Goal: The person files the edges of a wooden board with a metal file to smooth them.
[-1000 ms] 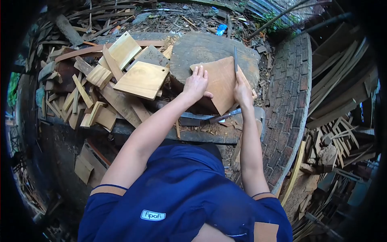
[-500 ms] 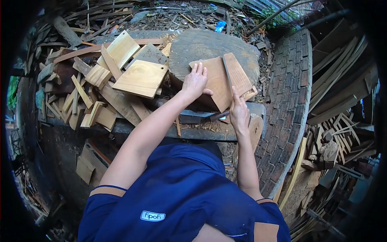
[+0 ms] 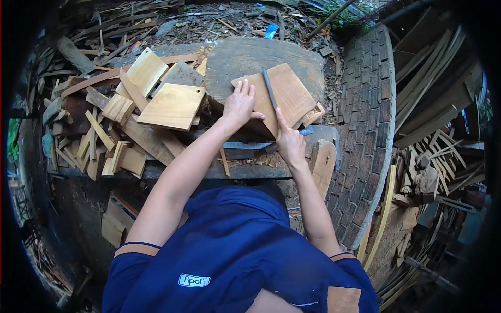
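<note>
A flat wooden board (image 3: 293, 94) lies on a broad round wooden block (image 3: 224, 62). My left hand (image 3: 240, 106) presses flat on the board's left part, fingers stretched and the thumb apart near its front edge. My right hand (image 3: 291, 143) grips a narrow dark metal file (image 3: 269, 87), its index finger laid along the tool. The file slants across the board's top, to the right of my left hand. Its handle end is hidden in my right palm.
To the left are stacked pale boards with holes (image 3: 172, 107) and a heap of wood offcuts (image 3: 94, 138). A metal saw blade (image 3: 250, 145) lies in front of the block on the bench (image 3: 198, 169). A brick wall (image 3: 365, 104) stands at right.
The file has moved left across the board, toward my left hand, with my right hand following. My left hand stays on the board. The whole view has shifted slightly.
</note>
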`<state>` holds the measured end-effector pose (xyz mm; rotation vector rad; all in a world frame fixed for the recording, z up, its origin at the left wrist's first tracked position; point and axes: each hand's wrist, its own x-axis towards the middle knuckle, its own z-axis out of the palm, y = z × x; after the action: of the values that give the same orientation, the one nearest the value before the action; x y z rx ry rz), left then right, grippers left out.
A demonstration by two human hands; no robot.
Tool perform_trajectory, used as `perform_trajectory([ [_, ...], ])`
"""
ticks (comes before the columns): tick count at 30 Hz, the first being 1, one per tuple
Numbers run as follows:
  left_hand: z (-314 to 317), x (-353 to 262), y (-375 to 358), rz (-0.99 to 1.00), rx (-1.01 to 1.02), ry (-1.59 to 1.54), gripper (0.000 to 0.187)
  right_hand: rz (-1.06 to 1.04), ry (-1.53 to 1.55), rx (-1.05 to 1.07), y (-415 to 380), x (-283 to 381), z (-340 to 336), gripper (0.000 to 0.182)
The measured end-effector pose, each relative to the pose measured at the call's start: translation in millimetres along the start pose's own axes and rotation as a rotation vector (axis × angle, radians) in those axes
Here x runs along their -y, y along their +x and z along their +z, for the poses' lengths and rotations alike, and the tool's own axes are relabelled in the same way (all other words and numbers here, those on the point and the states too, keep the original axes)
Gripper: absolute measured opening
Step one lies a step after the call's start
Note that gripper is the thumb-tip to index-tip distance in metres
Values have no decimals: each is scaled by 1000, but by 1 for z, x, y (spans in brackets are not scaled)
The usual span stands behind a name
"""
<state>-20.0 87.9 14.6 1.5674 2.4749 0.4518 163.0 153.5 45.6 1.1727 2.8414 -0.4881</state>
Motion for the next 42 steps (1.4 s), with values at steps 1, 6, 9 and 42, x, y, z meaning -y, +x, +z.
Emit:
perform_trajectory([
  [1, -1, 0, 0, -4, 15, 1, 107, -1, -14, -24, -4, 3, 0, 53],
  [6, 4, 3, 0, 1, -1, -18, 107, -49, 29, 26, -34, -5, 0, 54],
  [9, 6, 5, -2, 43, 10, -2, 106, -58, 33, 24, -27, -11, 0, 56],
  [42, -3, -10, 1, 34, 75, 111, 125, 82, 84, -9, -9, -13, -5, 46],
])
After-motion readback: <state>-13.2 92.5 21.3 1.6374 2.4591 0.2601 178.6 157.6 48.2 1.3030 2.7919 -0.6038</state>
